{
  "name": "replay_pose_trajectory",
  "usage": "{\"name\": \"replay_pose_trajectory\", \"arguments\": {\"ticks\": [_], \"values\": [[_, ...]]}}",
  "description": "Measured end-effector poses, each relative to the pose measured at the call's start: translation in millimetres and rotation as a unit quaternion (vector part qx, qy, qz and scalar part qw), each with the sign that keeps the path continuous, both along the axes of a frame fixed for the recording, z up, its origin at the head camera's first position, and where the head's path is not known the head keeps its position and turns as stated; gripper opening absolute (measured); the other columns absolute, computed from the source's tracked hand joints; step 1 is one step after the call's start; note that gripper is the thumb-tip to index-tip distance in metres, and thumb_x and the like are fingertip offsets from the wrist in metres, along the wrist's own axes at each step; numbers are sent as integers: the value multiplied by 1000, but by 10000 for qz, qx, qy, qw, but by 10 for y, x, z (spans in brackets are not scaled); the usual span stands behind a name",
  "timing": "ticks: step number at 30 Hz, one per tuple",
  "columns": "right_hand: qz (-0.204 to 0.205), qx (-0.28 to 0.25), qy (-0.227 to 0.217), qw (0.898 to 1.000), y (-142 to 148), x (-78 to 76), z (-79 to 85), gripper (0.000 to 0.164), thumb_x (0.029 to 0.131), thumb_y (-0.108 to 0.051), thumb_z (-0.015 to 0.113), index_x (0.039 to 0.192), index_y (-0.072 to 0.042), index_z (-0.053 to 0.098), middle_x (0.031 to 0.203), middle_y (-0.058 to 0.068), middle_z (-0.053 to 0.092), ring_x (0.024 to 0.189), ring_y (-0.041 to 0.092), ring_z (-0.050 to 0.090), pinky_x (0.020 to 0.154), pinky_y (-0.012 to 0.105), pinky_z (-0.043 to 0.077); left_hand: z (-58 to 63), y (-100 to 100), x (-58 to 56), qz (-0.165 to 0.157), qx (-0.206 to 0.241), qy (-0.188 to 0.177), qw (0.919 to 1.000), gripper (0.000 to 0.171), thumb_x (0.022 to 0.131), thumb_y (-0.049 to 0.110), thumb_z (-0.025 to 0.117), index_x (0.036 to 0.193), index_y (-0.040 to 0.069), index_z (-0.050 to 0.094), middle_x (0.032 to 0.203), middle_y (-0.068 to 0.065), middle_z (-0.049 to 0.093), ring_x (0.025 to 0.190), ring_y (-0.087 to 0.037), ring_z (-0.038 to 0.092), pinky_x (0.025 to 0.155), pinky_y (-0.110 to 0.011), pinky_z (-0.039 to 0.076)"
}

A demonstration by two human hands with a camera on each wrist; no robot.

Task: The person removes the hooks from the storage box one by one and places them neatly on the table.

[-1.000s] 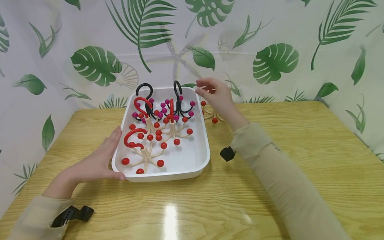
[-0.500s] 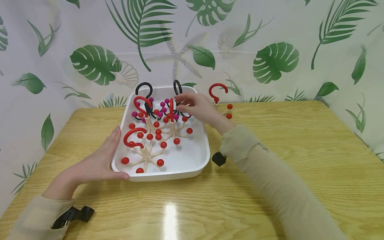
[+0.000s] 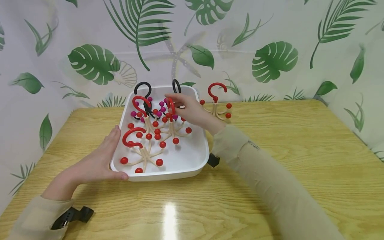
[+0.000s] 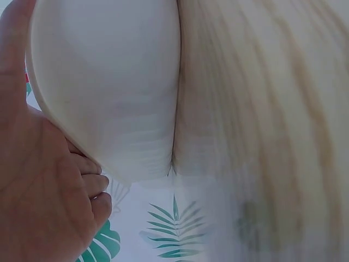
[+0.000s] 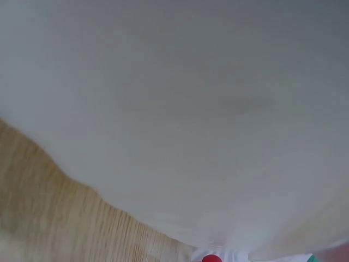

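A white tray [image 3: 180, 174] holds several branching hangers with curved hooks and ball-tipped arms. My left hand [image 3: 94, 163] grips its near left corner, thumb at the front rim and fingers along the side wall. In the left wrist view, the fingertips [image 4: 95, 185] curl against the tray's outer wall [image 4: 114, 93]. My right hand [image 3: 193, 108] reaches over the tray and pinches the red hook of a beige hanger [image 3: 172, 128] standing at middle right. Two more red-hooked hangers [image 3: 145, 155] stand on the left, and two black hangers [image 3: 146, 108] with magenta balls are behind.
Another red-hooked beige hanger [image 3: 215, 107] stands on the wooden table [image 3: 285, 143], right of the tray's far end. A leaf-patterned sheet [image 3: 234, 60] hangs behind the table. Pale blur fills most of the right wrist view, with a red ball [image 5: 211, 258] at the bottom edge.
My right hand has left the hanger on the table, moved left over the tray and come to a red hook, which has turned slightly. The left hand stays on the tray.
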State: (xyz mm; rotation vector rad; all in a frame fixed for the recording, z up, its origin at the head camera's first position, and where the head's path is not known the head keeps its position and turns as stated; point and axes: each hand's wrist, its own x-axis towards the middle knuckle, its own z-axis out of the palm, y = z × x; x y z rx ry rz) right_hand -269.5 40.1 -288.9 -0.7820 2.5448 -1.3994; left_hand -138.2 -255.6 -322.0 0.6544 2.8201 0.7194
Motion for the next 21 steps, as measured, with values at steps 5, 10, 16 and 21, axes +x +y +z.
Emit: {"name": "replay_pose_trajectory", "arguments": {"ticks": [5,10,16,21], "values": [[4,-50,76,10000,-13,8,9,42,96,-4,56,136,-14,53,131,3,56,114,17,55,89,25,49,-3,0,4,-7,6,-3,10000,134,66,55,80,151,2,-9,158,-16,-10,144,-34,-7,107,-63,14],[-182,-113,138,9997,-23,21,22,33,96,-5,55,128,-12,58,125,1,59,109,15,56,87,24,49,-3,0,9,-14,-1,-13,10000,133,66,55,80,151,1,-7,158,-17,-10,144,-33,-8,110,-60,10],[-241,-253,227,9991,-16,26,31,27,97,-5,53,123,-9,61,120,3,62,104,16,58,86,23,49,7,6,13,-5,-45,27,10000,133,66,56,80,151,1,-6,158,-16,-9,144,-32,-7,110,-60,11],[-199,-259,301,9990,-5,38,32,24,96,-6,55,119,-6,61,113,4,63,99,17,58,84,24,51,10,7,8,5,-87,58,9999,133,66,57,80,152,2,-6,158,-15,-9,144,-33,-6,107,-63,16]]}}
